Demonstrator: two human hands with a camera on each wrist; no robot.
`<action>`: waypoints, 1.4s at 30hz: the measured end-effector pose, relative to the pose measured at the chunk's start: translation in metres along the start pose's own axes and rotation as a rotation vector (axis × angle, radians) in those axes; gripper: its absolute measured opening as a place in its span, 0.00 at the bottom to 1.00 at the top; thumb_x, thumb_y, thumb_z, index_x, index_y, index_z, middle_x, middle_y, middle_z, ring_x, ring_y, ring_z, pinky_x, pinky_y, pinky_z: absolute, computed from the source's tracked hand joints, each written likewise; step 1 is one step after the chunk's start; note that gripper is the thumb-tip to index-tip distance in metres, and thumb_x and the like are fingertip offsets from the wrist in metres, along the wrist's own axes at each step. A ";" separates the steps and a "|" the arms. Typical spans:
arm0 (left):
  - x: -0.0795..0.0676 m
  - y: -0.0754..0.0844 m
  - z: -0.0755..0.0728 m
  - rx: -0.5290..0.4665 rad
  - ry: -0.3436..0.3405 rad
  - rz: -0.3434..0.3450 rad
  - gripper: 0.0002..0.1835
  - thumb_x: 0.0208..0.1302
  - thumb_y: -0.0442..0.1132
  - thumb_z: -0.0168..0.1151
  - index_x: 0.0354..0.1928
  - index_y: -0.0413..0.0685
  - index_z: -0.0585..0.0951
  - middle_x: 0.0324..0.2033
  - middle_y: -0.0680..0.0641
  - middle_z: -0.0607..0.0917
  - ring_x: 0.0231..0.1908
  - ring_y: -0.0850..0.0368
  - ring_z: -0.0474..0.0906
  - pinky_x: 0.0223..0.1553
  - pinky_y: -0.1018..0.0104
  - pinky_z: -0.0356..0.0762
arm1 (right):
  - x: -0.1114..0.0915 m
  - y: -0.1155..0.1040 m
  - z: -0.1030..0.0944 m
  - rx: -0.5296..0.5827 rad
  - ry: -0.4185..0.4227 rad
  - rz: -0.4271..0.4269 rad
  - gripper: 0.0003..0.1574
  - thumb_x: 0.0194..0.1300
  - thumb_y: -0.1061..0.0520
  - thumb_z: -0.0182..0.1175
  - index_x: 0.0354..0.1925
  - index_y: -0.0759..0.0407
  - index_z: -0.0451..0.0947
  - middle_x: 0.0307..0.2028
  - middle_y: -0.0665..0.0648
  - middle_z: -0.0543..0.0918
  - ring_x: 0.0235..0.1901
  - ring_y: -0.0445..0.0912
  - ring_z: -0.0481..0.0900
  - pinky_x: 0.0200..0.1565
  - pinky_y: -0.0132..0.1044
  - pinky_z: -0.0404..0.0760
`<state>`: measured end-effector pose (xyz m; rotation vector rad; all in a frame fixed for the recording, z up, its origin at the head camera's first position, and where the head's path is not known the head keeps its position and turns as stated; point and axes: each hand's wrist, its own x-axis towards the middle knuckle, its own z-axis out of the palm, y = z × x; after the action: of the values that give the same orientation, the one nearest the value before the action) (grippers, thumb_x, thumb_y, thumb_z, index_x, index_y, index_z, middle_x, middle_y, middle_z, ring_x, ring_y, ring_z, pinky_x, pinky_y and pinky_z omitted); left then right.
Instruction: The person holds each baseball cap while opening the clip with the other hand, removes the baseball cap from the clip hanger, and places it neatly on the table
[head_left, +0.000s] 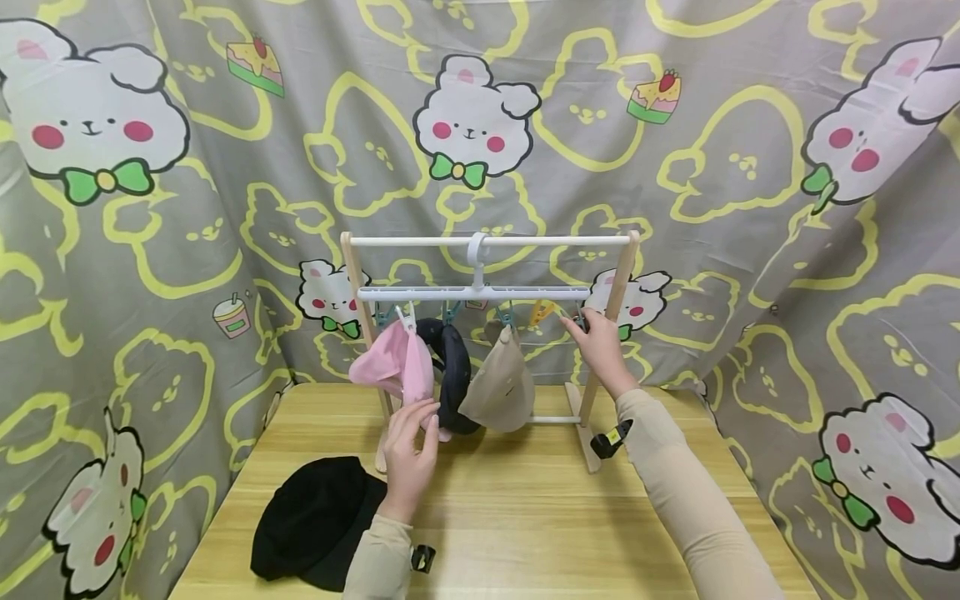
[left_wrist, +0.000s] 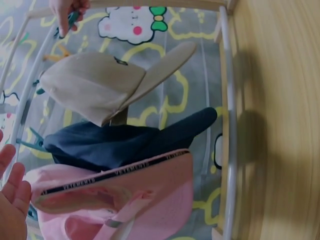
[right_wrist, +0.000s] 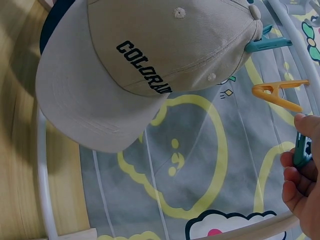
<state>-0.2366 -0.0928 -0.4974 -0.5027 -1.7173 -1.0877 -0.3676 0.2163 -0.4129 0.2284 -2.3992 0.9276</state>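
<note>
My right hand (head_left: 602,346) is at the right end of a white clip hanger (head_left: 480,293) and pinches a teal clip (right_wrist: 302,150) there. An orange clip (right_wrist: 275,94) hangs beside it with nothing in it. Further left, a beige cap (head_left: 501,385) with dark lettering hangs by a teal clip (right_wrist: 267,44). Beyond it hang a dark navy cap (head_left: 455,379) and a pink cap (head_left: 397,358), the pink one by a white clip (head_left: 407,318). My left hand (head_left: 408,458), fingers loosely extended, is in front of the pink cap, fingertips overlapping its lower edge in the head view.
A black cap (head_left: 318,521) lies on the wooden table (head_left: 525,517) at the left, next to my left forearm. The hanger hooks over the top bar (head_left: 555,241) of a wooden rack, whose feet stand on the table. Rabbit-patterned curtain (head_left: 585,150) encloses the back and sides.
</note>
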 end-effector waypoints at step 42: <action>0.001 -0.009 0.051 0.019 -0.258 -0.094 0.11 0.61 0.32 0.66 0.46 0.43 0.84 0.52 0.39 0.81 0.54 0.46 0.78 0.53 0.52 0.77 | -0.001 0.003 0.003 -0.004 0.010 -0.015 0.24 0.68 0.46 0.60 0.25 0.60 0.66 0.19 0.55 0.65 0.18 0.48 0.64 0.22 0.37 0.64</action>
<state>-0.2703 -0.0543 -0.5051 -0.5746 -1.9913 -1.1092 -0.3692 0.2170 -0.4171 0.2396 -2.3873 0.9148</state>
